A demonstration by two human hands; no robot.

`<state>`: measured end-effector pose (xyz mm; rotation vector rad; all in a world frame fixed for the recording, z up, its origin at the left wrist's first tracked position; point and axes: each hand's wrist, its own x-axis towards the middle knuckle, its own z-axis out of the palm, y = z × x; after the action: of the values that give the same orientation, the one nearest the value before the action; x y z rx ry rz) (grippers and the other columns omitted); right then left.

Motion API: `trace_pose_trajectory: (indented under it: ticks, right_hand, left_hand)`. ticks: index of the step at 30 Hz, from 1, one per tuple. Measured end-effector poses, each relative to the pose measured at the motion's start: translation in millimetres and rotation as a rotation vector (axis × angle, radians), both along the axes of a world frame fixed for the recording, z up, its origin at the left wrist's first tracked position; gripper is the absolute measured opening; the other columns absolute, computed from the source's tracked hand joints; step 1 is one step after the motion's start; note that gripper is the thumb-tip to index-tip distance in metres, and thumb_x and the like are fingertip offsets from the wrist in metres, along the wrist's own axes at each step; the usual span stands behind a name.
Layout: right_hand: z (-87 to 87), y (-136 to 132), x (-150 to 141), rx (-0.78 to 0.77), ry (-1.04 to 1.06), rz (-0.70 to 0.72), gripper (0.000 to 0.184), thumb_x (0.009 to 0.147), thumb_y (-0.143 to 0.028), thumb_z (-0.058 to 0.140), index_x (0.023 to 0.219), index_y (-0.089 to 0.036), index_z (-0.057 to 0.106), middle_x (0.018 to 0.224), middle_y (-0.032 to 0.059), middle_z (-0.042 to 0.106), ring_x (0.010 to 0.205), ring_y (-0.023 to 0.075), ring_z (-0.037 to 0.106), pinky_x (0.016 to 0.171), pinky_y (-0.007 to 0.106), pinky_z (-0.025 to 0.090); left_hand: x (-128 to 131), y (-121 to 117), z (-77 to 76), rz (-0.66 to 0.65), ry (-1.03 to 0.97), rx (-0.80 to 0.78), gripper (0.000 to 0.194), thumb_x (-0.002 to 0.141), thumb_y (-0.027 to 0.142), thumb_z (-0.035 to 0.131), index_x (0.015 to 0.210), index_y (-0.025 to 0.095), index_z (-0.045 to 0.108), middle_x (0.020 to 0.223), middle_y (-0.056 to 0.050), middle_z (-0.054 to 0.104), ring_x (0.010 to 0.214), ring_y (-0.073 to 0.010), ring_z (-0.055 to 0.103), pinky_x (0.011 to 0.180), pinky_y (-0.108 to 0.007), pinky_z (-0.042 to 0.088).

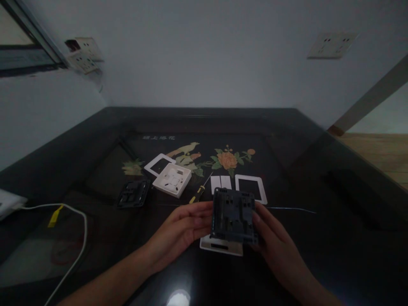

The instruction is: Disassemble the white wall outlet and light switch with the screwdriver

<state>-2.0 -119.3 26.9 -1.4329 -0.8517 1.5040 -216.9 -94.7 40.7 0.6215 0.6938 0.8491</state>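
Observation:
Between my two hands is a black plastic switch module [233, 215], raised over the table with its slotted face toward me. My left hand [181, 229] grips its left edge, fingers closed against it. On the opposite edge, my right hand [276, 238] presses with thumb and fingers. Below the module a white plastic box [221, 246] shows only in part. Just beyond lie white switch rocker plates [221, 182], a white frame [261, 189] and a screwdriver [197, 194] with a yellow and black handle.
To the left lie a second black module [132, 194], a white back box [172, 180] and another white frame [151, 167]. A white cable [85, 229] with a yellow tag crosses the table's left side. Wall sockets [333, 44] are on the wall behind.

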Motion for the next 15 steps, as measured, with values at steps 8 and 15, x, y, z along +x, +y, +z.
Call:
trace_pose_trajectory:
  ticks: [8, 15]
  right_hand:
    - [14.4, 5.7, 6.1, 0.012, -0.121, 0.044, 0.047, 0.076, -0.051, 0.069, 0.116, -0.026, 0.072, 0.096, 0.0094, 0.075, 0.077, 0.0250, 0.070, 0.056, 0.034, 0.058]
    - [13.8, 6.4, 10.8, 0.029, -0.181, 0.031, 0.044, 0.076, -0.052, 0.069, 0.111, -0.027, 0.074, 0.097, 0.0086, 0.077, 0.077, 0.0254, 0.071, 0.055, 0.033, 0.058]
  left_hand:
    - [-0.9, 2.1, -5.2, 0.025, 0.374, 0.198, 0.014, 0.074, 0.024, 0.078, 0.087, 0.018, 0.076, 0.075, -0.001, 0.077, 0.063, -0.0122, 0.070, 0.061, -0.021, 0.055]
    - [-37.1, 24.9, 12.8, -0.008, 1.121, 0.828, 0.022, 0.089, 0.026, 0.056, 0.103, 0.021, 0.073, 0.093, -0.003, 0.077, 0.086, -0.0189, 0.072, 0.080, -0.031, 0.054]
